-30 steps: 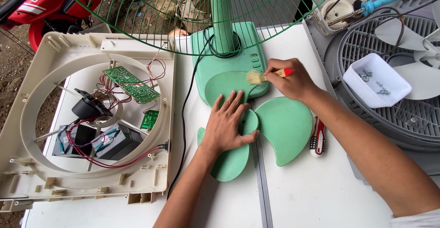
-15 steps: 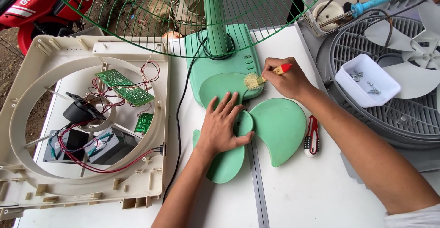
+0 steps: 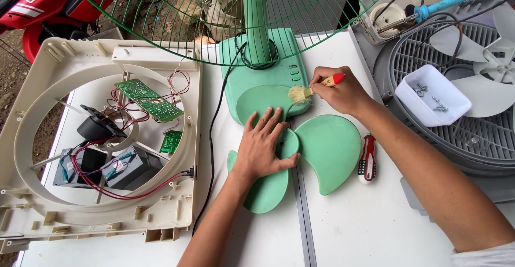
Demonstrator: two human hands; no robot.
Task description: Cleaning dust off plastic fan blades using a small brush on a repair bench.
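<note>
On the white counter (image 3: 375, 224) lies a green three-bladed fan blade (image 3: 327, 151), flat, just in front of the green fan base (image 3: 268, 74); one blade overlaps the base's front edge. The left hand (image 3: 263, 146) presses down on the hub of the fan blade, palm flat, fingers (image 3: 265, 121) spread and pointing toward the base; the right hand (image 3: 340, 90) holds a small paintbrush (image 3: 314, 88) with a red handle, fingers pinching the handle near the ferrule; its pale bristles touch the blade that rests on the base. A green wire grille (image 3: 177, 26) stands upright behind the base, with the green stem rising through it; a black cord (image 3: 212, 138) runs from the base down along the counter. Just right of the fan blade lies a red-and-white screwdriver (image 3: 366, 158), close beside the right forearm. To the left sits a cream fan housing (image 3: 102, 213), open, with a green circuit board (image 3: 147, 99), red wires and dark battery blocks inside its ring. To the right a grey grille (image 3: 472, 138) carries a white tray (image 3: 432, 95) with a few screws; a blue-handled soldering iron (image 3: 429, 10) rests at the far right corner.
</note>
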